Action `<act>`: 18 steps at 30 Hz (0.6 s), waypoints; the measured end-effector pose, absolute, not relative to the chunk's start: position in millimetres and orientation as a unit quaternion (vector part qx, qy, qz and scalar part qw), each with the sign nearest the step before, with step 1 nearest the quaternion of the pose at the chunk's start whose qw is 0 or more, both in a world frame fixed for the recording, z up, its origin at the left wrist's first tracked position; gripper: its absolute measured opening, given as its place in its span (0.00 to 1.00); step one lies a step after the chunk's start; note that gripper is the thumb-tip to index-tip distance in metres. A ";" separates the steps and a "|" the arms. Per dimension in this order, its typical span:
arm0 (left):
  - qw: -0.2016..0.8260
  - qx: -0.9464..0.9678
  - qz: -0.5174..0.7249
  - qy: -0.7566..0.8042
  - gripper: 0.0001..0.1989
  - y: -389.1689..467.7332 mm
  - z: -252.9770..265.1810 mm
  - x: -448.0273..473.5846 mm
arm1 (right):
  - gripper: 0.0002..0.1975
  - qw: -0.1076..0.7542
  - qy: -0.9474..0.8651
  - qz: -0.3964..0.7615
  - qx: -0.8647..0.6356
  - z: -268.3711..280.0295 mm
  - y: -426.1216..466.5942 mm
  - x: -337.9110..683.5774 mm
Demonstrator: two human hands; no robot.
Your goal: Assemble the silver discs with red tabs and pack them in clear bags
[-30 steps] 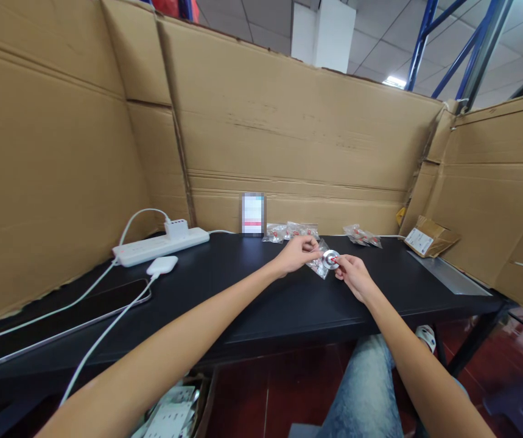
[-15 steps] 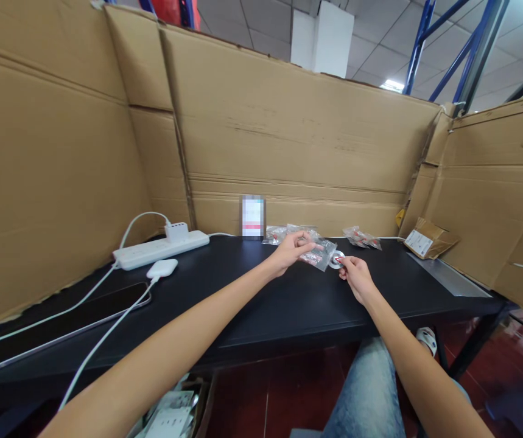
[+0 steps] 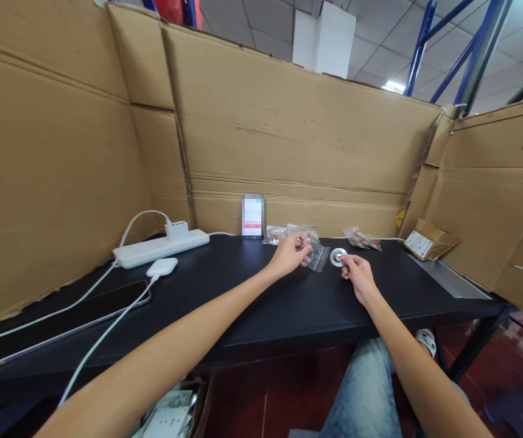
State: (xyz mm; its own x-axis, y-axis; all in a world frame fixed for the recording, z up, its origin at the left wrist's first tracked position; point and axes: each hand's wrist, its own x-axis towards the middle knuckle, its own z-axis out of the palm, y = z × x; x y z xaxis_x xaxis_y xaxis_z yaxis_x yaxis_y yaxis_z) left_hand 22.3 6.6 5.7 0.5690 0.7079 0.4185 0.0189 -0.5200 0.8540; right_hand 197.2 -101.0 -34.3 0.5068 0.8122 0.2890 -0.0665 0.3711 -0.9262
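Note:
My left hand (image 3: 288, 254) is closed on a small clear plastic bag (image 3: 319, 259), which hangs out to the right of the fingers. My right hand (image 3: 358, 275) pinches the edge of a round silver ring-like disc (image 3: 336, 258) with a pale centre and a bit of red near the fingertips. A narrow gap lies between the disc and the bag. Behind my left hand, more clear bags (image 3: 276, 235) with small red items lie on the black table (image 3: 261, 310).
Another pile of clear bags (image 3: 361, 238) lies behind my right hand, with a brown package (image 3: 431, 238) farther right. On the left are a white power strip (image 3: 161, 248), a white charger (image 3: 162, 267) and a dark phone (image 3: 64, 328). Cardboard walls (image 3: 307, 140) enclose the table. An upright screen (image 3: 252, 216) stands at the back.
The bag and the disc have moved apart. My left hand has drawn slightly left with the bag, its fingers more curled. My right hand has barely moved, and more of the disc shows.

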 end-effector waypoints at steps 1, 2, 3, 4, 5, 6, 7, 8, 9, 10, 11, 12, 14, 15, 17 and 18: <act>0.402 0.790 0.404 0.228 0.07 3.8 5.8 21.7 | 0.14 0.722 -0.399 0.307 -0.475 -33.6 -101.7 196.4; 0.370 0.806 0.408 0.217 0.06 0.3 6.2 21.1 | 0.14 0.716 -0.404 0.313 -0.475 -32.7 -102.5 195.3; 0.334 0.822 0.414 0.206 0.06 -3.5 6.9 20.6 | 0.14 0.711 -0.411 0.319 -0.473 -31.7 -103.3 194.1; 0.298 0.835 0.419 0.194 0.05 -7.4 7.7 20.3 | 0.14 0.705 -0.420 0.325 -0.469 -30.9 -104.2 192.8; 0.268 0.846 0.423 0.184 0.05 -11.2 8.5 20.3 | 0.15 0.700 -0.428 0.331 -0.466 -30.2 -104.9 191.6; 0.247 0.853 0.424 0.175 0.04 -14.7 9.2 20.7 | 0.15 0.695 -0.435 0.334 -0.465 -29.7 -105.3 190.7; 0.240 0.857 0.424 0.168 0.04 -17.6 9.7 21.4 | 0.16 0.692 -0.439 0.334 -0.466 -29.5 -105.6 190.0; 0.245 0.859 0.420 0.161 0.04 -19.9 9.9 22.4 | 0.16 0.691 -0.439 0.332 -0.469 -29.7 -105.5 189.8; 0.262 0.857 0.415 0.156 0.05 -21.4 9.9 23.6 | 0.16 0.692 -0.435 0.328 -0.474 -30.2 -105.1 189.9; 0.290 0.851 0.410 0.153 0.06 -22.1 9.7 24.9 | 0.15 0.694 -0.430 0.325 -0.478 -30.9 -104.5 190.4; 0.325 0.840 0.406 0.152 0.06 -22.1 9.5 26.3 | 0.15 0.697 -0.423 0.322 -0.482 -31.8 -103.7 191.2; 0.363 0.826 0.403 0.153 0.07 -21.5 9.3 27.7 | 0.14 0.700 -0.417 0.319 -0.484 -32.7 -102.8 192.2; 0.433 0.795 0.397 0.152 0.10 -19.0 9.4 29.8 | 0.14 0.708 -0.405 0.315 -0.485 -34.5 -101.2 194.3; 0.463 0.781 0.393 0.149 0.11 -17.6 9.8 30.4 | 0.13 0.712 -0.401 0.314 -0.483 -35.3 -100.6 195.1; 0.508 0.759 0.383 0.140 0.12 -15.3 11.2 30.7 | 0.13 0.720 -0.393 0.312 -0.479 -36.1 -99.8 196.2; 0.525 0.750 0.378 0.136 0.13 -14.6 12.1 30.3 | 0.13 0.723 -0.390 0.311 -0.478 -36.2 -99.7 196.4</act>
